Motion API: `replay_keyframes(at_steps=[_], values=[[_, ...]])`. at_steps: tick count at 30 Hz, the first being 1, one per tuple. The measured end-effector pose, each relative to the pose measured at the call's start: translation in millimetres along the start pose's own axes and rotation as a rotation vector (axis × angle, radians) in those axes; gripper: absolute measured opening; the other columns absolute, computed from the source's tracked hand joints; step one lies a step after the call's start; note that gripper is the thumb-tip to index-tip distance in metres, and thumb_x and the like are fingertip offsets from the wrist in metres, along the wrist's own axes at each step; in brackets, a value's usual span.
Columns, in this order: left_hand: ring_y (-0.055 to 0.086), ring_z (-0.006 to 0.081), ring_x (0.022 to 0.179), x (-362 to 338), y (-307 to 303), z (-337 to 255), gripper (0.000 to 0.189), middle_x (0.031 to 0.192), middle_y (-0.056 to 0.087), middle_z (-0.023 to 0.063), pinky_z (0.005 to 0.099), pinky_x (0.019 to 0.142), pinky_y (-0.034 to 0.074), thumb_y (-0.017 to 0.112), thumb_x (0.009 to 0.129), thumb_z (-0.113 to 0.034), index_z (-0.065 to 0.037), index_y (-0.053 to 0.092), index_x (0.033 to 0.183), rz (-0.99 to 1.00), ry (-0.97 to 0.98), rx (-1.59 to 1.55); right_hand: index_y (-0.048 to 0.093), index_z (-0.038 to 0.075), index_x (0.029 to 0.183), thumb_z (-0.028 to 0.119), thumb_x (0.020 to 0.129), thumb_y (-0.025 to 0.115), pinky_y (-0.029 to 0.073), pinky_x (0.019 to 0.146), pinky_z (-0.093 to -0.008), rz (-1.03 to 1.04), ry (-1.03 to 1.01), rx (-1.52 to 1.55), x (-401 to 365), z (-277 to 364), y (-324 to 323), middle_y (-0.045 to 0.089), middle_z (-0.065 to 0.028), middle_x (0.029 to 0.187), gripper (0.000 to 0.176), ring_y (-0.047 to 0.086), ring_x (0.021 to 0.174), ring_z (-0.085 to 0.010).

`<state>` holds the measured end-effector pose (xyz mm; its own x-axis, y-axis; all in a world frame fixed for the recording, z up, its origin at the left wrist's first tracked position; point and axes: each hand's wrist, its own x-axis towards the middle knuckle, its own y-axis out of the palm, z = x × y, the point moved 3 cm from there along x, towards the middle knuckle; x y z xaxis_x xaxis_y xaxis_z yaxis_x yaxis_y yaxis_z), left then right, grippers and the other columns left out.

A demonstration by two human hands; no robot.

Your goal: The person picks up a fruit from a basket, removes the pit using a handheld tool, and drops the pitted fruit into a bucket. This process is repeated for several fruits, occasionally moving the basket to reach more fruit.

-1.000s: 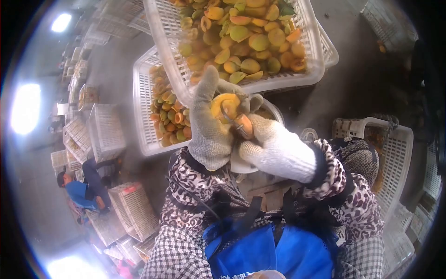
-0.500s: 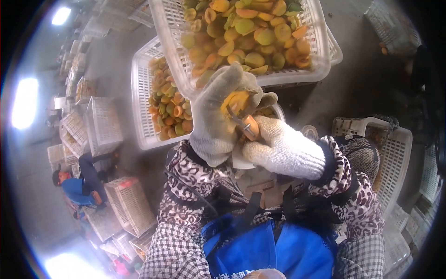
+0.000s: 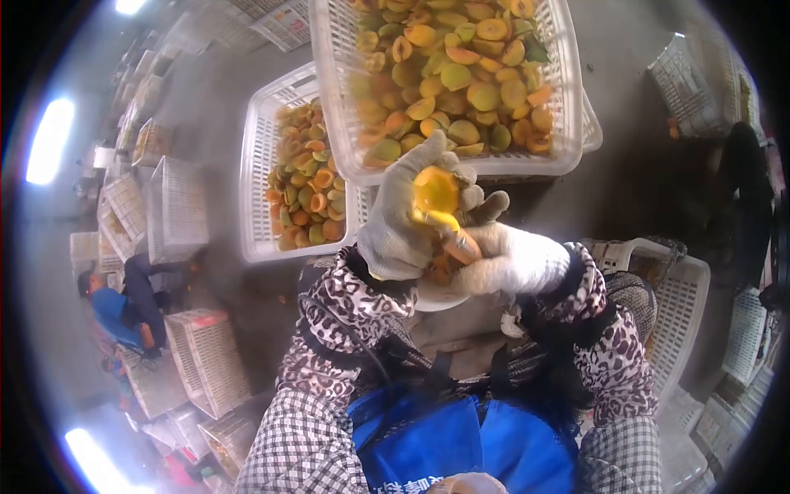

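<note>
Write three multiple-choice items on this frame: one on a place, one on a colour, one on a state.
1. Where is the fruit half?
A. in the left hand
B. on the floor
C. on the person's lap

2. What colour are the crates ahead?
A. blue
B. white
C. black

3. How is the right hand?
A. open and flat
B. shut on a tool
C. out of view

Answers:
1. A, since the gloved fingers wrap round the half.
2. B, since both fruit-filled crates are white plastic.
3. B, since its gloved fingers close round the orange handle.
</note>
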<state>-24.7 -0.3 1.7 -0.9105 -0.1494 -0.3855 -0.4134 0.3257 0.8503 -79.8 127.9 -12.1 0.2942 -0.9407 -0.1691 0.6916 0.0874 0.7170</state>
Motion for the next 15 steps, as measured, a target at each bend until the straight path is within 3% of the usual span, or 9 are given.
replay_keyframes(at_steps=[1, 3, 5, 7, 9, 10, 12, 13, 15], values=[[0.064, 0.0247, 0.081, -1.2, 2.7, -1.6, 0.030, 0.080, 0.062, 0.0062, 0.0447, 0.087, 0.055, 0.054, 0.100, -0.033, -0.008, 0.063, 0.087, 0.021, -0.031, -0.087, 0.060, 0.002, 0.113, 0.013, 0.090, 0.063, 0.049, 0.090, -0.0311, 0.002, 0.005, -0.013, 0.4, 2.4, 2.4, 0.063, -0.0049, 0.096, 0.026, 0.058, 0.092, -0.0137], [0.065, 0.0212, 0.082, -15.5, 1.2, -6.0, 0.024, 0.083, 0.064, 0.0055, 0.0409, 0.084, 0.057, 0.053, 0.101, -0.028, -0.006, 0.063, 0.095, 0.023, 0.056, -0.041, 0.059, 0.002, 0.119, 0.020, 0.091, 0.064, 0.049, 0.090, -0.0317, -0.054, -0.049, -0.519, -0.8, 10.0, 5.8, 0.064, -0.0050, 0.099, 0.034, 0.060, 0.094, -0.0148], [0.064, 0.0223, 0.080, -24.1, -20.7, -43.7, 0.026, 0.083, 0.065, 0.0077, 0.0400, 0.082, 0.054, 0.057, 0.099, -0.030, -0.005, 0.062, 0.095, -0.169, 0.388, 0.363, 0.058, 0.002, 0.121, 0.026, 0.093, 0.062, 0.050, 0.090, -0.0337, -0.048, 0.008, -0.681, -10.7, 15.1, 6.1, 0.065, -0.0054, 0.101, 0.037, 0.060, 0.102, -0.0158], [0.063, 0.0235, 0.077, -34.7, -32.9, -84.0, 0.028, 0.082, 0.066, 0.0099, 0.0392, 0.081, 0.051, 0.061, 0.097, -0.033, -0.004, 0.061, 0.095, -0.374, 0.728, 0.751, 0.057, -0.001, 0.119, 0.024, 0.093, 0.059, 0.055, 0.054, -0.0393, -0.195, -0.248, -1.089, -14.6, -10.2, -15.0, 0.064, -0.0126, 0.092, 0.036, 0.066, 0.068, -0.0252], [0.062, 0.0240, 0.082, -49.1, -28.6, -118.9, 0.026, 0.088, 0.065, 0.0125, 0.0376, 0.079, 0.049, 0.064, 0.095, -0.028, -0.002, 0.062, 0.098, -0.921, 1.063, 1.283, 0.058, -0.003, 0.110, 0.018, 0.090, 0.058, 0.050, 0.044, -0.0436, -0.670, -0.077, -1.496, -10.5, -51.8, -41.3, 0.059, -0.0135, 0.077, 0.029, 0.060, 0.052, -0.0272], [0.062, 0.0240, 0.082, -49.0, -34.5, -131.8, 0.026, 0.088, 0.065, 0.0125, 0.0376, 0.079, 0.049, 0.064, 0.095, -0.028, -0.002, 0.062, 0.098, -0.908, 1.069, 1.280, 0.058, -0.002, 0.107, 0.016, 0.089, 0.057, 0.050, 0.045, -0.0447, -0.779, 0.064, -1.696, -7.5, -70.6, -53.5, 0.059, -0.0126, 0.074, 0.026, 0.062, 0.056, -0.0268], [0.061, 0.0260, 0.086, -45.8, -37.4, -144.9, 0.028, 0.091, 0.065, 0.0132, 0.0392, 0.081, 0.049, 0.067, 0.092, -0.028, -0.002, 0.062, 0.102, -1.221, 1.594, 1.957, 0.060, -0.001, 0.102, 0.013, 0.087, 0.056, 0.051, 0.048, -0.0458, -0.853, 0.274, -2.024, 2.4, -115.2, -76.3, 0.061, -0.0118, 0.073, 0.020, 0.066, 0.062, -0.0267], [0.061, 0.0260, 0.086, -30.3, -38.3, -144.9, 0.028, 0.091, 0.065, 0.0132, 0.0392, 0.081, 0.049, 0.067, 0.092, -0.028, -0.002, 0.062, 0.102, -1.214, 1.606, 1.954, 0.061, 0.000, 0.102, 0.011, 0.087, 0.056, 0.052, 0.050, -0.0458, -0.816, 0.333, -2.157, 12.2, -106.2, -63.2, 0.064, -0.0120, 0.075, 0.019, 0.068, 0.065, -0.0270], [0.062, 0.0312, 0.092, 17.7, -39.4, -128.6, 0.030, 0.098, 0.066, 0.0163, 0.0401, 0.085, 0.049, 0.067, 0.090, -0.028, -0.002, 0.062, 0.104, -0.538, 1.309, 1.727, 0.065, 0.002, 0.102, 0.009, 0.084, 0.058, 0.053, 0.050, -0.0448, -0.678, 0.309, -1.837, 8.3, -119.7, -79.9, 0.066, -0.0138, 0.082, 0.020, 0.068, 0.066, -0.0297]])
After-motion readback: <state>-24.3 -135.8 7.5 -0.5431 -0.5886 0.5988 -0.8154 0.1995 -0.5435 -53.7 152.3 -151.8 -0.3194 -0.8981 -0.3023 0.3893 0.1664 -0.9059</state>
